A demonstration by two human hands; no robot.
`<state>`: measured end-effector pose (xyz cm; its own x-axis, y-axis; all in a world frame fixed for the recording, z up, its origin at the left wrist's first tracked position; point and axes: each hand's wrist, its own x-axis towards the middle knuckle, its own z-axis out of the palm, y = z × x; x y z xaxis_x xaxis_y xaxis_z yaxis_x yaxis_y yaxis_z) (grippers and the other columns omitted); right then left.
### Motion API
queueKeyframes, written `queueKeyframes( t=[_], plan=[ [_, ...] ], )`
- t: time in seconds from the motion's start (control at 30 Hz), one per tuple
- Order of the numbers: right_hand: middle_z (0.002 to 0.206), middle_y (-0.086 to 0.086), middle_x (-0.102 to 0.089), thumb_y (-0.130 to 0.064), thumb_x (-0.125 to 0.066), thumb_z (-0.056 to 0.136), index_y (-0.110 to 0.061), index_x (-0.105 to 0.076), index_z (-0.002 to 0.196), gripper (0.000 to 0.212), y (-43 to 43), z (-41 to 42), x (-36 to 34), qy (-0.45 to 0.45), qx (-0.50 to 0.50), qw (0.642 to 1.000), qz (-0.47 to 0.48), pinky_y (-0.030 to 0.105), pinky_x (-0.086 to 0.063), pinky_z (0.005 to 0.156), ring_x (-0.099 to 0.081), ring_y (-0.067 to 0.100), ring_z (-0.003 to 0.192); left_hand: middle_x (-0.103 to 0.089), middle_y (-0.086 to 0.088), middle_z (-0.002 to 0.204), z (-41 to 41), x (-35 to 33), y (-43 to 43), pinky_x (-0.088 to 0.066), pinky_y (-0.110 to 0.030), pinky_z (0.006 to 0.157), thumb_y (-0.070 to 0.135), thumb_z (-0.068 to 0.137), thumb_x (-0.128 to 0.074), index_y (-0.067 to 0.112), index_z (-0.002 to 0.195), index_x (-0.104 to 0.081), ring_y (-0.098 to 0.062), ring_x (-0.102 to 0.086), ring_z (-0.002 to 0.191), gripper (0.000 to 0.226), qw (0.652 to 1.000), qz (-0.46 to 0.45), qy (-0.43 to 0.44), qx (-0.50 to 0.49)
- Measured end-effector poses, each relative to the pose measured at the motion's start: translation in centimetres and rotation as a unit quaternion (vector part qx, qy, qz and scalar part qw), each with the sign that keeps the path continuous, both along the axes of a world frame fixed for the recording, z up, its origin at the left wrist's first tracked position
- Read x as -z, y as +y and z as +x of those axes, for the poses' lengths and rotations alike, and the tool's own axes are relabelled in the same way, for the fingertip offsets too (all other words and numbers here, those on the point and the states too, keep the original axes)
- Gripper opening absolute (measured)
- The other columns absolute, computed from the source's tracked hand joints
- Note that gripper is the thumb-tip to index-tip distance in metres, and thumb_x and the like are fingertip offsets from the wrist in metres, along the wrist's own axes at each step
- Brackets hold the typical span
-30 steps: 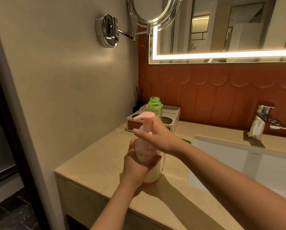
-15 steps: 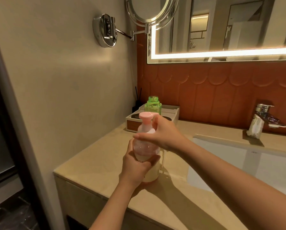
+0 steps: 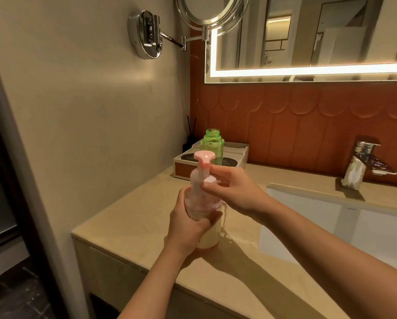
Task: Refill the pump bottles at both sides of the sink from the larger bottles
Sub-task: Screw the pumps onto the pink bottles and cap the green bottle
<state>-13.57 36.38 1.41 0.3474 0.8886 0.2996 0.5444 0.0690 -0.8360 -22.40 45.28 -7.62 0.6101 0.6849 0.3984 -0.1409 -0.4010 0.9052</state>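
A clear pump bottle [image 3: 203,203] with a pink pump head [image 3: 204,157] stands upright on the beige counter [image 3: 128,219] left of the sink. My left hand [image 3: 188,223] grips its body from the left. My right hand [image 3: 234,188] pinches the pump collar at the bottle's neck with fingers and thumb. Behind it stands a green bottle [image 3: 212,143] with its cap off and its threaded mouth bare.
A white tray [image 3: 243,153] with dark round items sits against the orange tiled wall, a reed diffuser [image 3: 189,139] beside it. The white sink basin [image 3: 344,217] lies to the right with a chrome tap [image 3: 363,164]. A swing-arm mirror [image 3: 206,10] hangs overhead.
My right hand has slid down from the pump head to the collar at the neck, leaving the pink head uncovered. My left hand keeps its grip on the bottle.
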Motion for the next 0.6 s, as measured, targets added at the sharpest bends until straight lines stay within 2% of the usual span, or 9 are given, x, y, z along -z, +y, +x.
queueKeyframes(
  t=[0.1,0.13,0.2,0.27,0.33,0.4,0.47,0.5,0.6],
  plan=[
    [0.100,-0.007,-0.061,-0.041,-0.078,0.069,-0.020,-0.057,0.108,0.049,1.0,-0.2,0.1,-0.091,0.134,0.987,0.016,0.021,-0.050,0.071,-0.058,0.010,0.093,-0.060,0.019,0.105,0.0,0.1,0.0,-0.049,-0.012,0.075,0.023,0.068,-0.081,0.043,0.112,-0.046,-0.003,-0.058,0.100,0.059,1.000,-0.016,-0.015,0.000],
    [0.098,-0.007,-0.060,-0.050,-0.078,0.065,-0.021,-0.054,0.106,0.056,1.5,-0.6,0.3,-0.135,0.178,0.975,0.011,0.025,-0.052,0.072,-0.057,0.010,0.090,-0.063,0.014,0.106,0.1,0.1,0.0,-0.052,-0.020,0.081,0.029,0.064,-0.084,0.041,0.113,-0.049,-0.008,-0.060,0.103,0.061,0.999,-0.030,-0.024,0.002],
    [0.102,-0.008,-0.058,-0.066,-0.071,0.060,-0.024,-0.049,0.112,0.070,2.3,-1.3,0.7,-0.226,0.242,0.944,-0.006,0.032,-0.054,0.076,-0.055,0.012,0.092,-0.066,0.004,0.110,0.1,-0.1,-0.3,-0.053,-0.044,0.089,0.057,0.049,-0.083,0.034,0.118,-0.054,-0.019,-0.062,0.107,0.079,0.996,-0.081,-0.037,0.010],
    [0.112,-0.007,-0.053,-0.073,-0.064,0.061,-0.026,-0.043,0.122,0.080,2.9,-1.6,1.1,-0.291,0.265,0.919,-0.026,0.035,-0.052,0.084,-0.049,0.013,0.100,-0.066,0.003,0.111,0.3,0.0,-0.4,-0.051,-0.052,0.090,0.078,0.037,-0.074,0.035,0.119,-0.054,-0.023,-0.061,0.108,0.095,0.994,-0.099,-0.029,0.020],
    [0.120,-0.004,-0.045,-0.064,-0.063,0.071,-0.028,-0.036,0.127,0.072,2.7,-1.8,0.8,-0.256,0.200,0.945,-0.034,0.034,-0.047,0.091,-0.044,0.014,0.107,-0.063,0.005,0.116,0.3,-0.2,-0.5,-0.050,-0.051,0.092,0.081,0.035,-0.070,0.036,0.122,-0.050,-0.021,-0.059,0.110,0.100,0.998,-0.068,-0.009,-0.004],
    [0.125,0.001,-0.045,-0.041,-0.059,0.087,-0.036,-0.032,0.124,0.047,1.9,-1.8,-0.2,-0.094,0.043,0.994,-0.040,0.029,-0.047,0.090,-0.048,0.017,0.112,-0.061,0.006,0.118,0.1,-0.1,-0.2,-0.049,-0.048,0.093,0.074,0.035,-0.072,0.034,0.122,-0.048,-0.020,-0.058,0.111,0.098,0.999,-0.048,-0.002,-0.022],
    [0.121,0.001,-0.049,-0.024,-0.049,0.095,-0.033,-0.033,0.128,0.037,0.7,-0.8,-1.2,0.051,-0.063,0.994,-0.074,0.018,-0.047,0.078,-0.052,0.012,0.105,-0.063,0.010,0.110,0.0,-0.1,-0.3,-0.050,-0.048,0.092,0.067,0.043,-0.076,0.037,0.117,-0.049,-0.017,-0.059,0.107,0.085,0.999,-0.043,0.001,-0.008],
    [0.121,-0.001,-0.050,-0.021,-0.047,0.096,-0.027,-0.037,0.132,0.038,0.4,-0.3,-1.4,0.065,-0.078,0.991,-0.090,0.014,-0.045,0.073,-0.052,0.009,0.102,-0.062,0.012,0.108,-0.1,-0.1,-0.3,-0.050,-0.047,0.092,0.060,0.049,-0.079,0.037,0.117,-0.048,-0.016,-0.058,0.106,0.078,0.999,-0.041,0.008,-0.006],
    [0.118,-0.008,-0.056,-0.021,-0.055,0.092,-0.016,-0.050,0.130,0.039,0.3,0.6,-1.5,-0.033,-0.039,0.996,-0.078,0.011,-0.045,0.073,-0.053,0.005,0.105,-0.059,0.014,0.109,-0.1,-0.1,0.0,-0.048,-0.034,0.091,0.037,0.063,-0.082,0.033,0.120,-0.043,-0.011,-0.055,0.106,0.069,1.000,-0.015,0.010,0.000]
  ],
)
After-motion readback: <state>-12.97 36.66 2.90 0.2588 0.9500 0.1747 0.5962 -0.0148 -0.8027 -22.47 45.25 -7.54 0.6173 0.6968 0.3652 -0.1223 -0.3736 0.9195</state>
